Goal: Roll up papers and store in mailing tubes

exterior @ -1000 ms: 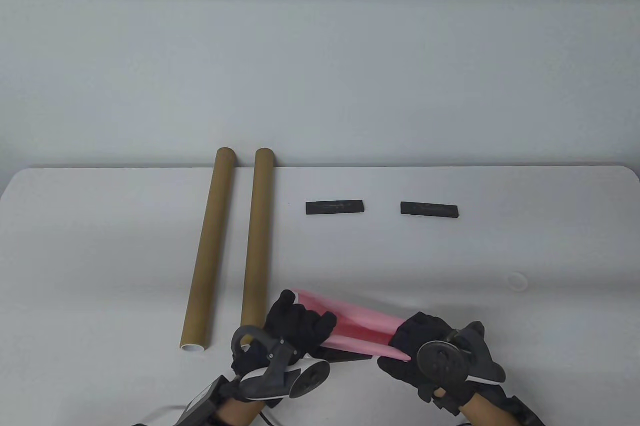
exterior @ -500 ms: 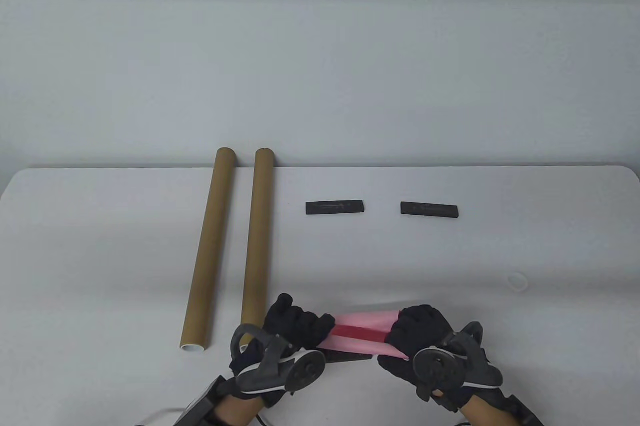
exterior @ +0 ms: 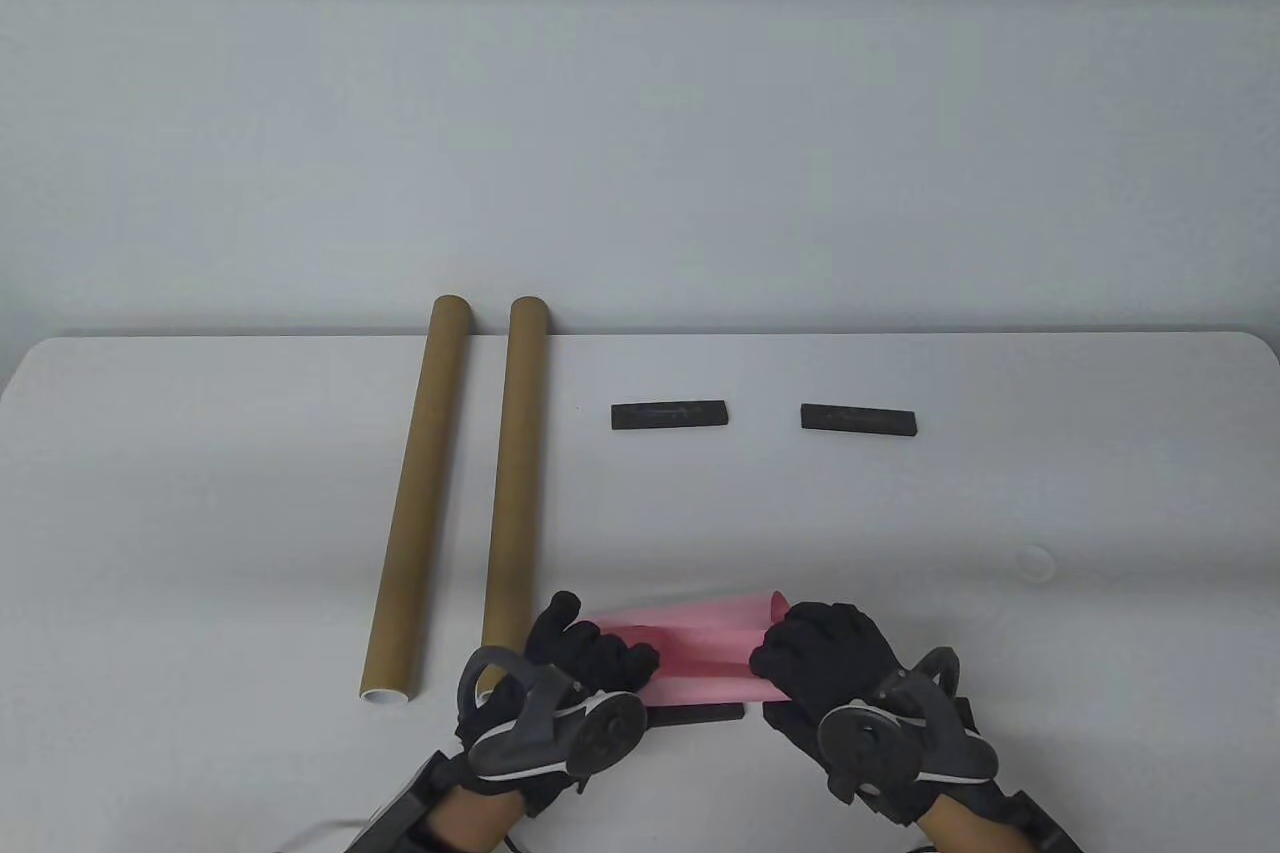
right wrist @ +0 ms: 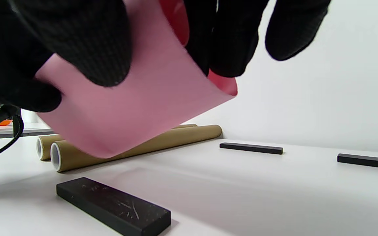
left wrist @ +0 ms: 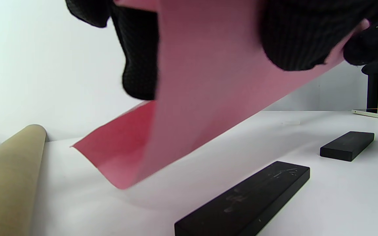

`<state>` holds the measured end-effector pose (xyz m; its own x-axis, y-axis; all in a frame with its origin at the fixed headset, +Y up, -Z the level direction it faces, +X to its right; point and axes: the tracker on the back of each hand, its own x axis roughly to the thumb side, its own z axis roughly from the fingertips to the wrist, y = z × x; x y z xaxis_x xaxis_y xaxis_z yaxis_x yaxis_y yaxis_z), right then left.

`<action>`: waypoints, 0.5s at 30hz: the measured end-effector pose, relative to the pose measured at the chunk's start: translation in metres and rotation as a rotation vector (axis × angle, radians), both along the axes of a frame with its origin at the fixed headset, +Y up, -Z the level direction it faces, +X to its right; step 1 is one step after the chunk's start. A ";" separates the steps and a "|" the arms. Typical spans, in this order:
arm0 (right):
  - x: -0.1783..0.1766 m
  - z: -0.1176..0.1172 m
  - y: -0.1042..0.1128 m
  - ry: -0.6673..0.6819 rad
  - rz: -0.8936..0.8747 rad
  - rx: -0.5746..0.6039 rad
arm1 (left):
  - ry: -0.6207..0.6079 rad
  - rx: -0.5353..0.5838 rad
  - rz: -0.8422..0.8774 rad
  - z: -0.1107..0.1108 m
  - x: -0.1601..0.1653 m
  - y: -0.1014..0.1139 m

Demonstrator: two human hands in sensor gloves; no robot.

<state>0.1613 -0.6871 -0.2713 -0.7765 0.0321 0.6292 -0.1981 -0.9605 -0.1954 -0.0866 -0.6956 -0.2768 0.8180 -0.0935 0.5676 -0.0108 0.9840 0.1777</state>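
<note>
A pink paper (exterior: 700, 653) is loosely curled and held above the table's front edge between my two hands. My left hand (exterior: 590, 658) grips its left end, and my right hand (exterior: 815, 658) grips its right end. The left wrist view shows the paper (left wrist: 208, 91) hanging from my fingers (left wrist: 290, 36) with a free corner low over the table. The right wrist view shows the paper (right wrist: 136, 111) curling under my fingers (right wrist: 87, 42). Two brown mailing tubes (exterior: 412, 503) (exterior: 512, 483) lie side by side at the left, open ends towards me.
A black bar (exterior: 695, 714) lies on the table just under the paper. Two more black bars (exterior: 669, 415) (exterior: 858, 420) lie further back in the middle. A small white round cap (exterior: 1035, 561) sits at the right.
The paper's curl has loosened and flattened between my hands. My right hand has moved a little left and further from me. My left hand has stayed in place.
</note>
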 end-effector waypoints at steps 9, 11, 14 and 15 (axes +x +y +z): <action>0.009 -0.007 -0.001 0.026 -0.100 -0.126 | -0.036 0.093 -0.023 0.007 0.007 0.007; 0.010 -0.005 0.000 0.021 -0.089 -0.085 | -0.029 0.047 -0.001 0.004 0.005 0.005; 0.007 0.000 0.002 0.035 -0.039 -0.012 | -0.023 -0.015 0.022 0.000 0.003 0.003; 0.006 0.001 0.002 0.026 -0.040 0.002 | -0.018 -0.018 0.019 -0.001 0.002 0.003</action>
<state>0.1670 -0.6846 -0.2705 -0.7581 0.0613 0.6492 -0.2413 -0.9513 -0.1920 -0.0841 -0.6927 -0.2779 0.8091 -0.0683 0.5836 -0.0321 0.9866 0.1599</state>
